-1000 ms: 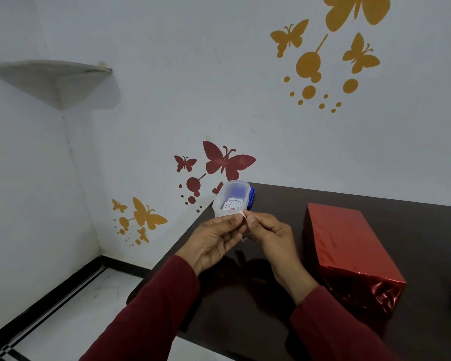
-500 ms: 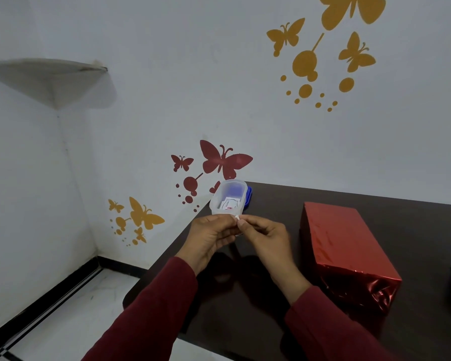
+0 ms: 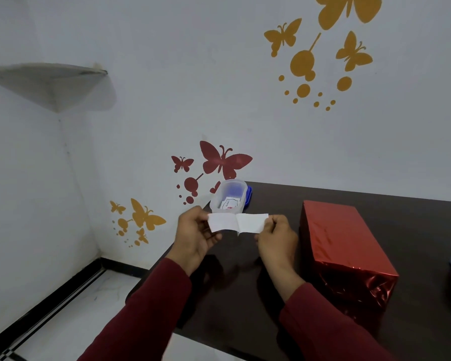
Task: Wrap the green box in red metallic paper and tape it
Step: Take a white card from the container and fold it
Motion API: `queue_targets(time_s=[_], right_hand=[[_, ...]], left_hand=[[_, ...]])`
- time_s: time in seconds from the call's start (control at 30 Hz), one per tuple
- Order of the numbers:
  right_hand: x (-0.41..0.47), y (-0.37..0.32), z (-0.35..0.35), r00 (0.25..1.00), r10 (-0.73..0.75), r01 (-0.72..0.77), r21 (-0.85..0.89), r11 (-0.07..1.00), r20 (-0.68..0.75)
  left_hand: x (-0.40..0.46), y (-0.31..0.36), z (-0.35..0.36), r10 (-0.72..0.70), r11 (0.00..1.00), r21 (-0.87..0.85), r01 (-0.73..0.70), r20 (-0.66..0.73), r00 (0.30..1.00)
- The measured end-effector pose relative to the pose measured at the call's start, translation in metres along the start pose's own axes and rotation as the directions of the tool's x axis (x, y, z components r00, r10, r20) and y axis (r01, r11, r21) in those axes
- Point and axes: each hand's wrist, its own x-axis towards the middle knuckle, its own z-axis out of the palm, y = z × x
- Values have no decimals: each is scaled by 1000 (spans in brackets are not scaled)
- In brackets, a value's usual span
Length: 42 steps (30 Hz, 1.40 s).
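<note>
Both hands have drawn apart since a second ago, when they pinched something tiny together near the far left corner of the worktop [image 3: 245,295]; now a white strip [image 3: 238,223] is stretched flat between them. The left hand [image 3: 195,238] pinches its left end with thumb and fingers, and the right hand [image 3: 276,241] pinches its right end the same way. It may be tape with backing or a paper slip; the view does not settle which.

Just right of the right hand, the green box [image 3: 341,246] lies on the worktop, fully covered in red metallic paper; no green shows. Its top and long side are smooth and glossy, while the near end is crumpled into loose folds.

Such foil should be slippery and crease easily, so the box is best held by its firm long sides. The strip looks light and limp, best kept taut by its ends.

Beyond the hands, by the far edge, stands a small clear plastic container [image 3: 228,198].
</note>
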Motion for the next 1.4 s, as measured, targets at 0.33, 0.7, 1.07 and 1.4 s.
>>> queue_targets(time_s=[0.33,0.7,1.07,1.4], right_hand=[[-36,-29,-19,932,-193,359,-706,610,307],[-50,-77,-80,930,-332,340,-26,940,155],[-2,-86,-172,969,92,-199,505,840,228],[59,-58,-199,975,219,-212,133,968,-35]], left_hand=[[-32,25,-11,113,976,196,-95,-82,990],[-70,44,60,137,920,326,-218,254,957],[-63,22,116,33,942,308,-135,316,948],[-26,-5,170,1,869,480,-121,242,970]])
